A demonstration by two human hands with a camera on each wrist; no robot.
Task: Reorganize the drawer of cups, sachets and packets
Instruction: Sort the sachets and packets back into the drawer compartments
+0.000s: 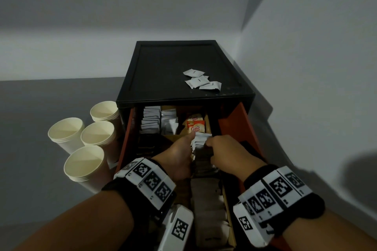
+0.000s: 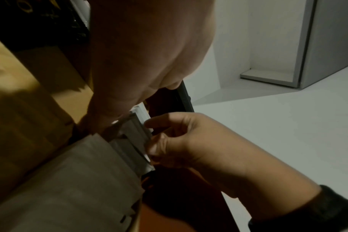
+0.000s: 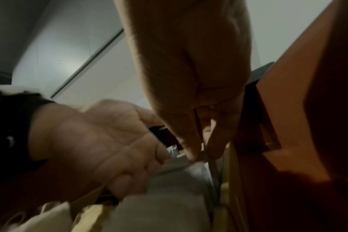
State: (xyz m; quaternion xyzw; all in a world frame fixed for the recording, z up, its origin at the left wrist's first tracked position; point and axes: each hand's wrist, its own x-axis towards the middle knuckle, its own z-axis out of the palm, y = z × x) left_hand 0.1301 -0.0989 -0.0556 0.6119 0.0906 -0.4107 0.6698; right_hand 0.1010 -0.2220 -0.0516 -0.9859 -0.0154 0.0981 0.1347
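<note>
dim overall | wrist views blurred, noisy | head view edges warped

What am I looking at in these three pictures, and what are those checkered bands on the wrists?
No machine here: a person works with bare hands. The big picture comes from a camera on their head; the other two come from cameras strapped to each wrist, carried on the patterned bands.

The left hand and right hand together hold a bunch of white sachets over an open orange drawer full of packets. Four stacks of paper cups stand on the floor to the left. A few loose sachets lie on the black cabinet top.
</note>
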